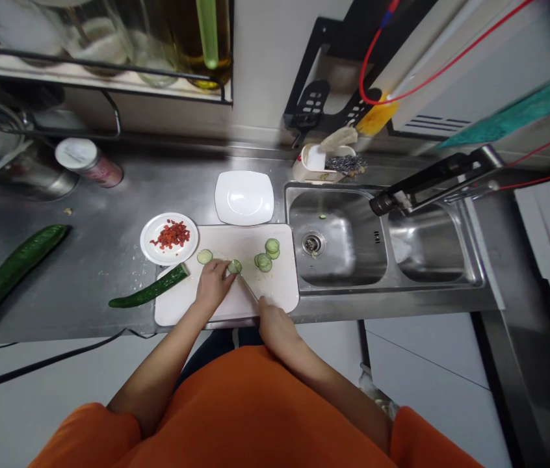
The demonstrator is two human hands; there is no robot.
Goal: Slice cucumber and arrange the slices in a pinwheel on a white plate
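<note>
On the white cutting board [221, 309], my left hand [212, 286] pinches a cucumber slice [235, 266] between thumb and fingers. My right hand [275, 325] is closed around the handle of a knife [248, 288], whose thin blade reaches up to that slice. One more round slice [205, 256] lies just beyond my left hand. Several cut slices [264, 262] sit in a small group at the board's right. The uncut piece of cucumber [151, 290] lies across the board's left edge, its cut end on the board.
Behind the board are a plate of chopped red bits [148, 249] and a white square dish [244, 197]. A whole cucumber [16, 273] lies far left, near a lidded canister [90, 162]. The double sink [338, 286] with its black faucet [431, 182] adjoins at right.
</note>
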